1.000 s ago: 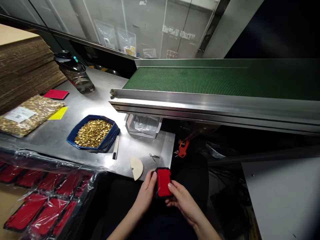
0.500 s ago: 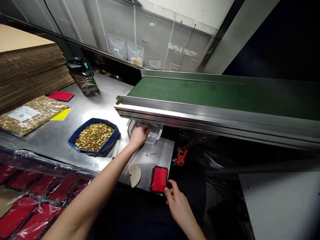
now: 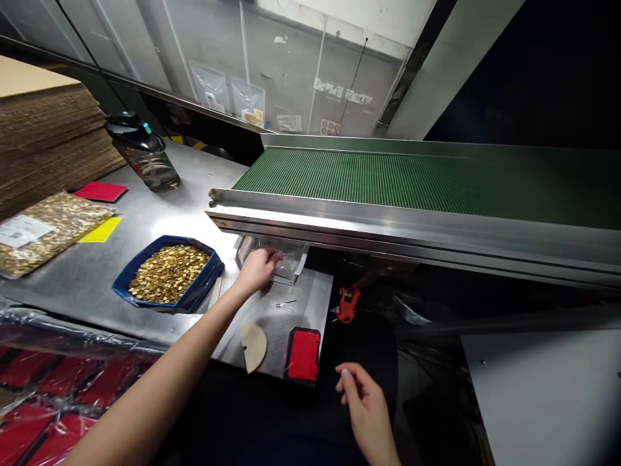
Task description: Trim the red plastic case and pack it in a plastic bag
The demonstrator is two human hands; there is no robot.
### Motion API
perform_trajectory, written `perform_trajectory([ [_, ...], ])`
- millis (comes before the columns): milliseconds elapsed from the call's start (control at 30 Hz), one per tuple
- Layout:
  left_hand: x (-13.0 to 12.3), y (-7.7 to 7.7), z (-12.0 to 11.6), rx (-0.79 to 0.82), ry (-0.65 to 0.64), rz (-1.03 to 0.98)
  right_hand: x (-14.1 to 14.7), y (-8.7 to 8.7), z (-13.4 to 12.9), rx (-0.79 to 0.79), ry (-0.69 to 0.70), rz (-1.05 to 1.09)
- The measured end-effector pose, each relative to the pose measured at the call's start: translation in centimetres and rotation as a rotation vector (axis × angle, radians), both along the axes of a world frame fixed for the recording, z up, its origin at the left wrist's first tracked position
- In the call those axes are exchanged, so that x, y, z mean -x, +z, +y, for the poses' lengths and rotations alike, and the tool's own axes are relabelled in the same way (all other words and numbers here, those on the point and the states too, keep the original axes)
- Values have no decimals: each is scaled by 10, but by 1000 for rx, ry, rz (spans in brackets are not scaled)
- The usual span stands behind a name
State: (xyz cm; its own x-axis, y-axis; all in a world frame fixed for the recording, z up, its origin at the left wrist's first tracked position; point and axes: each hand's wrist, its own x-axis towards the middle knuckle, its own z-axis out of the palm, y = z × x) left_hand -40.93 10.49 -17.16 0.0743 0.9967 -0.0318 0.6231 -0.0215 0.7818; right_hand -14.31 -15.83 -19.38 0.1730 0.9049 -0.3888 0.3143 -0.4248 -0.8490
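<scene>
My left hand (image 3: pixel 261 266) reaches into a clear plastic tray (image 3: pixel 294 264) partly under the conveyor's near edge. Its fingers are pinched together, and whatever they hold is hidden. Over the dark area by my lap is my right hand (image 3: pixel 365 404), thumb pressed against the curled fingers. I cannot make out anything between them. The red pad with a black border (image 3: pixel 303 354) lies at the table's front corner, apart from my right hand. Small metal tweezers or clips (image 3: pixel 286 305) and a cream half-round piece (image 3: pixel 253 346) lie between the tray and the table edge.
A blue tub (image 3: pixel 121 285) holds many small gold pieces. Behind it stand a dark bottle (image 3: pixel 155 165), a bag of gold pieces (image 3: pixel 53 230) and stacked cardboard (image 3: pixel 53 136). The green conveyor (image 3: pixel 363 178) crosses the right side. An orange-handled tool (image 3: pixel 348 305) hangs beside the table.
My right hand has left the edge of the red pad and moved right and down, its fingers curling in. My left hand stays in the clear tray. The view has shifted slightly.
</scene>
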Motion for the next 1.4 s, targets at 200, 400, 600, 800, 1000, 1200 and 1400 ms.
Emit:
perform_trajectory([
  [200,-30,23,-85,-26,7,-302,47,46,91,-312,105,137],
  [400,-60,9,-127,77,56,-542,67,29,120,-168,59,515],
  [600,-69,2,-144,179,9,-673,46,23,98,-139,-45,469],
  [800,-71,14,-153,207,-297,-480,26,30,88,-127,34,303],
  [1000,-62,18,-150,41,-161,-249,33,49,80,-306,223,-417],
  [1200,-56,13,-161,69,-99,-217,42,51,83,-258,251,-414],
  [1400,-42,13,-158,-35,134,-85,46,52,80,-172,294,-720],
])
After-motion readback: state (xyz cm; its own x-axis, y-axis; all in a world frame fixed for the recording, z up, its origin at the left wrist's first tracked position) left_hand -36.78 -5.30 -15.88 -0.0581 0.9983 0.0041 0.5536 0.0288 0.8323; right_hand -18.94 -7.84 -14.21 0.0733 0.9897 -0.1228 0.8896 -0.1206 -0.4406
